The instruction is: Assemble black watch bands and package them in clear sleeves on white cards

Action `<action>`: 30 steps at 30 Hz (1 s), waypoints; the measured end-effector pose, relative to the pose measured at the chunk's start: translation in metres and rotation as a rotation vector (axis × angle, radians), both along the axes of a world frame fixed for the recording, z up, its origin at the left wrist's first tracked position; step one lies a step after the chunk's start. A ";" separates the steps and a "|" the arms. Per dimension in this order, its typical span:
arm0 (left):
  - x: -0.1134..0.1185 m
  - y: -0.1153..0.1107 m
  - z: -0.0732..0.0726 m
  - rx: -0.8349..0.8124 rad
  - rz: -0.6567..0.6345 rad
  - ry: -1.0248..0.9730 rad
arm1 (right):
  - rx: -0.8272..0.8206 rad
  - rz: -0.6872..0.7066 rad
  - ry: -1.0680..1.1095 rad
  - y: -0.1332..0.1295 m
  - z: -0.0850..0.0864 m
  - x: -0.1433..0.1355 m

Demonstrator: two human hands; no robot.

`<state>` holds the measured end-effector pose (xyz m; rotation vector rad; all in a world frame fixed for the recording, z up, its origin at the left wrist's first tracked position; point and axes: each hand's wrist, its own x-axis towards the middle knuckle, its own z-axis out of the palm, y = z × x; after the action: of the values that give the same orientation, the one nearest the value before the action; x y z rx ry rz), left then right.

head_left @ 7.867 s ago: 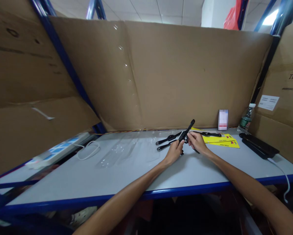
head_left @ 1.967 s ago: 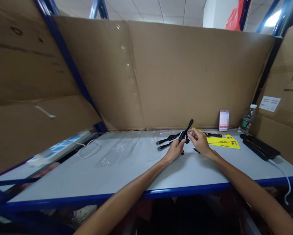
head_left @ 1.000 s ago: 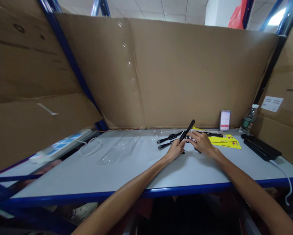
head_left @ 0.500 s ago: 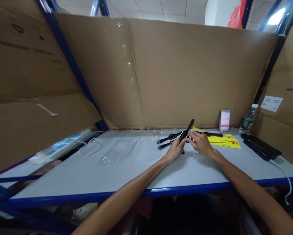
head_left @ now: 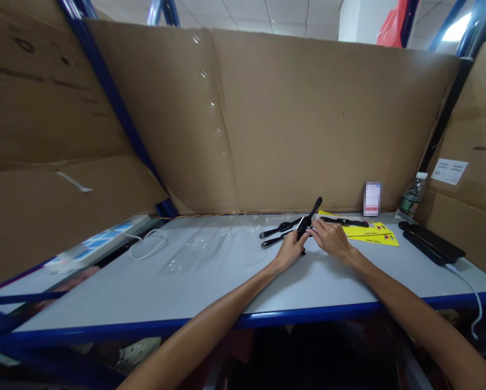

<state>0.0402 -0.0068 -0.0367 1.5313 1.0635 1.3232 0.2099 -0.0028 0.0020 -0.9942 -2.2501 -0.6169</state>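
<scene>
Black strap (head_left: 308, 219), tilted above the table (head_left: 210, 298): the left hand (head_left: 289, 251) gripped it — whether the right hand (head_left: 332, 238) pinched it could not be told. A slackened left hold risked dropping it against the neighbouring straps (head_left: 270, 234).

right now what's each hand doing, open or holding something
Left hand: closed, holding a black watch-like band.
Right hand: fingers at the band; grip cannot be told.

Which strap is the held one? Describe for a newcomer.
On the pale table, before the tall cardboard wall, find the left hand. A black strap juts from it, free end slanting up and rightward. Unlike the other black straps lying nearby, this one is held.
</scene>
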 end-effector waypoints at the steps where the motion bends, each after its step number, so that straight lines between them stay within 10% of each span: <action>1: -0.001 -0.001 0.002 0.005 0.002 0.029 | 0.015 -0.009 -0.012 0.000 0.000 0.000; 16: 0.002 -0.013 0.013 0.020 -0.052 0.030 | -0.053 -0.047 -0.009 -0.006 -0.005 -0.008; 30: -0.005 -0.008 0.028 -0.254 -0.185 -0.493 | -0.289 0.087 0.481 0.014 -0.001 0.004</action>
<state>0.0352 -0.0147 -0.0090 1.0155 0.7226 1.2888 0.2143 0.0111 0.0013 -1.0425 -1.9622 -0.0012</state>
